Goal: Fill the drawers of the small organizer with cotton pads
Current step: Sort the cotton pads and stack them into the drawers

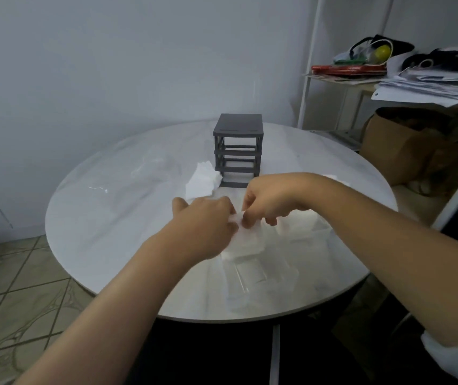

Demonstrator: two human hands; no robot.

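Over the clear drawers (252,273) at the front edge of the table (111,218), left hand (208,218) and right hand (269,202) both pinch 1 wad of cotton pads (238,218), which could tear or scatter beside the drawers if the 2 pull unevenly, well short of the empty organizer frame (238,151).

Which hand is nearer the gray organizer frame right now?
Right. The right hand sits just in front of the organizer frame, at its base; the left hand is farther from it, nearer the camera.
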